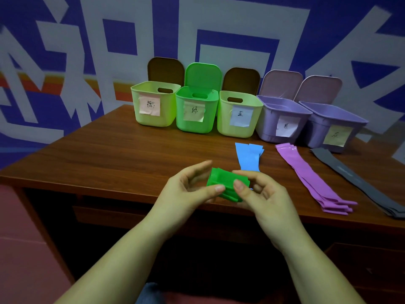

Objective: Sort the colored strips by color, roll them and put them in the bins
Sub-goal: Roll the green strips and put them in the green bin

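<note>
Green strips [228,185], rolled into 1 bundle, are pinched above the near edge of the desk [122,154] by the left hand [190,191] and the right hand [260,191], probably to keep the roll from unwinding before it is dropped in the green bin [197,110]. 5 open bins are lined up behind; 3 flat piles are left: blue strips [248,157], purple strips [313,178], grey strips [355,181]
</note>
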Tool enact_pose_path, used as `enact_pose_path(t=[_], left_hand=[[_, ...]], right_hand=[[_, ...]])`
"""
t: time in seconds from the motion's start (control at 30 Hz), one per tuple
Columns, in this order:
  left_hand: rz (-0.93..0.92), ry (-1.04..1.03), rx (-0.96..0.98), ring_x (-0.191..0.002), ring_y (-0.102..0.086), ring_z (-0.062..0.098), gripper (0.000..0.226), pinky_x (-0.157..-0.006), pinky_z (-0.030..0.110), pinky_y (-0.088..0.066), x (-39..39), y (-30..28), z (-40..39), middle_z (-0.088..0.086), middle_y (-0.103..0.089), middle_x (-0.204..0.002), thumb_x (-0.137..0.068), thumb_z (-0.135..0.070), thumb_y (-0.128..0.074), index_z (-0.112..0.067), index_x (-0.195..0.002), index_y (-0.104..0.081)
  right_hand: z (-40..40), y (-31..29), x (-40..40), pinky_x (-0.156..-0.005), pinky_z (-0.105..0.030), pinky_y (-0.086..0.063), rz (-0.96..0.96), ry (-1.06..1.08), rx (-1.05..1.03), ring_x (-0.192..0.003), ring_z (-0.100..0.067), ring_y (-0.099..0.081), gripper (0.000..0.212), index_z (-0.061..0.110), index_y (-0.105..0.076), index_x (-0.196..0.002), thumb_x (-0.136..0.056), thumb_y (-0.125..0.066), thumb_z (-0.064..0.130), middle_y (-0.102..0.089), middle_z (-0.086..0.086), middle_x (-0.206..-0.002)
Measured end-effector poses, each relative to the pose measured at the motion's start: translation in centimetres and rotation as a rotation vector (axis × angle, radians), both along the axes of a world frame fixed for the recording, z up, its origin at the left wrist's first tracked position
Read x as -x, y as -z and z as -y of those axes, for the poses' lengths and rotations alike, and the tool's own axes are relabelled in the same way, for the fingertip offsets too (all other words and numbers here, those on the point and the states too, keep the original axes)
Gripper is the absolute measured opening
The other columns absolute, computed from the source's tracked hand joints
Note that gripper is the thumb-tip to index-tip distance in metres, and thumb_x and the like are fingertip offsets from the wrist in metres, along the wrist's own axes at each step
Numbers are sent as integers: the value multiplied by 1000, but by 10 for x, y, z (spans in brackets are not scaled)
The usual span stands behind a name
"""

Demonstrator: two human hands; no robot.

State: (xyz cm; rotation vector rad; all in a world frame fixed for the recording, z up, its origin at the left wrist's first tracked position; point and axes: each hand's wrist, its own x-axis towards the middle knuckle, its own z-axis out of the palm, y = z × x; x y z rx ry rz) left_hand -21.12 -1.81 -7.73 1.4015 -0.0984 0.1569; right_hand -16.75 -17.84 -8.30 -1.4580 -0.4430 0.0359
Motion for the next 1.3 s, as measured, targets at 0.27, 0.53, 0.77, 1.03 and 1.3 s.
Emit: enact_pose_path(t=[0.27, 0.53, 0.77, 1.03, 1.3], left_hand=[[-91, 45, 62, -90, -69, 13, 53, -75, 20, -56, -1, 3, -1, 7, -72, -105, -68, -3, -70, -13, -119, -60], [-107, -46, 54, -77, -69, 5, 42, -63, 14, -53, -14, -14, -4, 1, -71, -98, -79, 4, -66, -13, -117, -63], [-25, -47, -169, -103, -66, 15, 51, -92, 26, -52, -53, -30, -26, 3, -69, -112, -71, 4, -74, -28, -110, -67], [46, -26, -171, -106, -64, 8, 67, -86, 21, -53, -167, -43, -59, -2, -64, -118, -67, 19, -69, -26, -115, -58], [-18, -66, -56, -102, -65, 6, 69, -80, 15, -52, -258, -77, -73, -1, -64, -118, -65, 23, -66, -21, -117, -57]], right_hand=[[5, -1, -2, -74, -21, -52, 104, -28, 71, -86, -12, -68, 31, 17, -63, -95, -75, -72, -5, -71, -2, -93], [-3, -11, -10, -81, -24, -53, 245, -4, 230, -97, -7, -66, 33, 38, -63, -81, -69, -79, 13, -67, 15, -101], [-15, -36, -57, -74, -24, -54, 134, -61, 268, -80, -4, -66, 26, 16, -61, -76, -72, -74, -6, -67, 4, -89], [-43, -68, -174, -80, -31, -54, 205, -118, 583, -90, -7, -67, 44, 26, -65, -106, -69, -83, 11, -69, 9, -102], [-62, -88, -273, -91, -25, -50, 214, -145, 444, -102, -2, -62, 45, 31, -63, -101, -69, -81, 6, -69, 9, -104]])
